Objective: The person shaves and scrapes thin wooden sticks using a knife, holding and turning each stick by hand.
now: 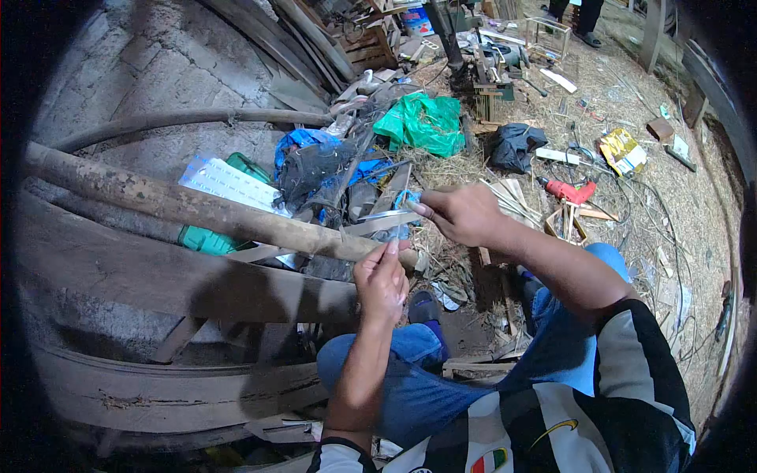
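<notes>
My left hand (pixel 381 285) is closed, thumb and fingers pinching a thin pale stick (pixel 398 233) that points upward. Just above and to the right, my right hand (pixel 467 214) is closed around the end of a knife (pixel 385 214), whose narrow shiny blade points left. The blade crosses the stick in this view, and my fingers hide its handle. A bit of blue material (pixel 407 197) shows beside my right fingertips. Both hands are in front of my knees, close to the end of a long wooden pole (pixel 197 209).
Wooden planks (pixel 173 276) and the pole fill the left side. Ahead lie a green plastic bag (pixel 422 124), a black bag (pixel 516 147), a red power drill (pixel 568 191) and a yellow packet (pixel 623 151). Cables and wood scraps litter the ground. A person's feet (pixel 587 38) show far back.
</notes>
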`<state>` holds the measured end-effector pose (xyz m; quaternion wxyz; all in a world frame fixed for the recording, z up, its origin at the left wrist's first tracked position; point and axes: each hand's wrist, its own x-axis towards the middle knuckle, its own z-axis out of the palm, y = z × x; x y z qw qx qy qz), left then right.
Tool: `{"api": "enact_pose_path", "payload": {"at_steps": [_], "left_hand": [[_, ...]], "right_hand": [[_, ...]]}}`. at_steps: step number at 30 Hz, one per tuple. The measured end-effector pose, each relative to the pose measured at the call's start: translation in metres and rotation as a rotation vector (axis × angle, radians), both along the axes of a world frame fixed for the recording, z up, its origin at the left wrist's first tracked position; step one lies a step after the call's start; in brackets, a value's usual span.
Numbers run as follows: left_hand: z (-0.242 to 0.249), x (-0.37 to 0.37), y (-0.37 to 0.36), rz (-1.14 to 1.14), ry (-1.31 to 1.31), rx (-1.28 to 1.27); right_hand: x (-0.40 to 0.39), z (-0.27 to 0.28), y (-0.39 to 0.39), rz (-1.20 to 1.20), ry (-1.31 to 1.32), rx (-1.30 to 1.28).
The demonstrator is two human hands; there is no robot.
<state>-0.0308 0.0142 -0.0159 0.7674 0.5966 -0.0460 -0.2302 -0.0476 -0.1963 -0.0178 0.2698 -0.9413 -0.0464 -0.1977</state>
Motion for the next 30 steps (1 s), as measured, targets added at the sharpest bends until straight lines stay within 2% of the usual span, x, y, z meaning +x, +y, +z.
{"api": "enact_pose_path", "payload": {"at_steps": [4, 15, 16, 20, 23, 24, 30], "left_hand": [[-0.006, 0.002, 0.001, -0.024, 0.046, -0.03], [-0.001, -0.002, 0.005, -0.057, 0.104, -0.049], [-0.003, -0.003, 0.007, -0.055, 0.112, -0.046], [-0.003, -0.002, 0.004, -0.054, 0.15, -0.066], [-0.002, 0.0, 0.006, -0.068, 0.148, -0.064], [-0.003, -0.001, 0.007, -0.071, 0.137, -0.069], [-0.007, -0.001, 0.009, -0.118, 0.147, -0.077]], "right_hand": [[-0.001, -0.008, 0.003, 0.019, -0.017, -0.075], [0.01, -0.015, -0.008, -0.056, 0.01, -0.051], [0.014, -0.011, -0.014, -0.116, 0.058, 0.022], [0.013, -0.014, -0.013, -0.086, 0.142, -0.066], [0.024, -0.034, -0.02, -0.108, -0.011, -0.006], [0.023, -0.018, -0.029, -0.111, 0.103, -0.019], [0.027, -0.025, -0.034, -0.147, 0.13, -0.045]]}}
